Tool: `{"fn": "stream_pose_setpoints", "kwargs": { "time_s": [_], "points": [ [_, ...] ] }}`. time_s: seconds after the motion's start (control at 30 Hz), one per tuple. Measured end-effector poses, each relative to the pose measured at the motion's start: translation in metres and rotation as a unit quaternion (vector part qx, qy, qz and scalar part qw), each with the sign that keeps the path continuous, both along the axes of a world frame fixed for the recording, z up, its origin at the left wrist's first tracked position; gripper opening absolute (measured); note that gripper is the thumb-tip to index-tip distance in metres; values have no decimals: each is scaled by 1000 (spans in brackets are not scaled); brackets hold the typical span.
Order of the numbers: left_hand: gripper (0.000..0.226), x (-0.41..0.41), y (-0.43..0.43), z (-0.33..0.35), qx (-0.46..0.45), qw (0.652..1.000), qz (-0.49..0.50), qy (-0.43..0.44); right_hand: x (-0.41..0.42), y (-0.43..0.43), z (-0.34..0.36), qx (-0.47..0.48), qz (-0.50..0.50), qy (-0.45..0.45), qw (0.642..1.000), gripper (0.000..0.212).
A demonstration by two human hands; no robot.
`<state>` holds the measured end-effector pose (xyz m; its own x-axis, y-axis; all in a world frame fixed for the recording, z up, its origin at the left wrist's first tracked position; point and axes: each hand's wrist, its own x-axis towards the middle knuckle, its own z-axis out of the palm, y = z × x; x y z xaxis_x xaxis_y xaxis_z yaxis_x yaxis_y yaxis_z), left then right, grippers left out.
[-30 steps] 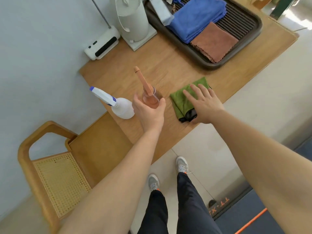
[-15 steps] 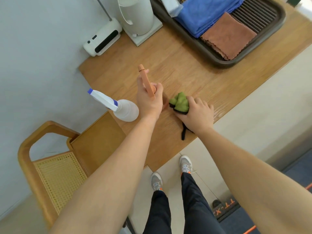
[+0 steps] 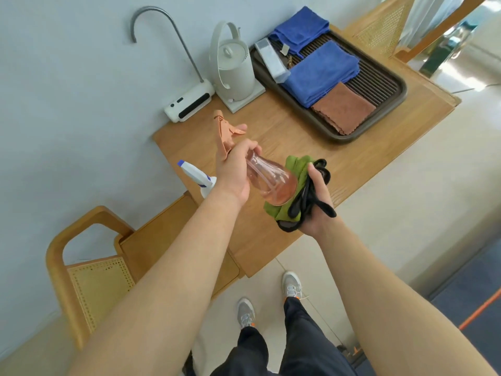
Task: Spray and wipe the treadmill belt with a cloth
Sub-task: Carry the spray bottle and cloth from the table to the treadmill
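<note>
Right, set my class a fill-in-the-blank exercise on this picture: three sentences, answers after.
1. The left hand grips the pink spray bottle; the white spray bottle sits on the ____.
2. The right hand holds a ____ cloth.
3. In the tray, the brown cloth lies beside a ____ one.
Answers: table; green; blue.

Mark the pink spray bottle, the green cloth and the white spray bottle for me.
pink spray bottle (image 3: 271,183), head view, clear body.
green cloth (image 3: 296,164), head view, upper fold.
white spray bottle (image 3: 193,172), head view, trigger head.
</note>
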<state>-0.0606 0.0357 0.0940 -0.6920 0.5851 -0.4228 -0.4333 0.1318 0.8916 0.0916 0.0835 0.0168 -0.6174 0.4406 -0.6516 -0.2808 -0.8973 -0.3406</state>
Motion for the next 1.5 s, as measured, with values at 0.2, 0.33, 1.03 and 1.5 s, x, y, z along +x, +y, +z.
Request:
{"fn": "stream_pose_setpoints", "kwargs": {
  "time_s": [0.2, 0.33, 1.03, 1.5],
  "points": [
    [29, 15, -8, 47, -8, 991, -76, 113, 10, -16, 43, 26, 41, 5, 999, 37],
    [28, 32, -17, 70, 21, 975, -105, 196, 16, -39, 61, 28, 14, -12, 999, 53],
    [42, 253, -175, 81, 131, 792, -555, 215, 241, -284, 86, 34, -459, -195, 866, 54],
    [47, 590, -386, 32, 111, 639, -738, 187, 556, -541, 101, -15, -641, -274, 717, 70]
  ]
}}
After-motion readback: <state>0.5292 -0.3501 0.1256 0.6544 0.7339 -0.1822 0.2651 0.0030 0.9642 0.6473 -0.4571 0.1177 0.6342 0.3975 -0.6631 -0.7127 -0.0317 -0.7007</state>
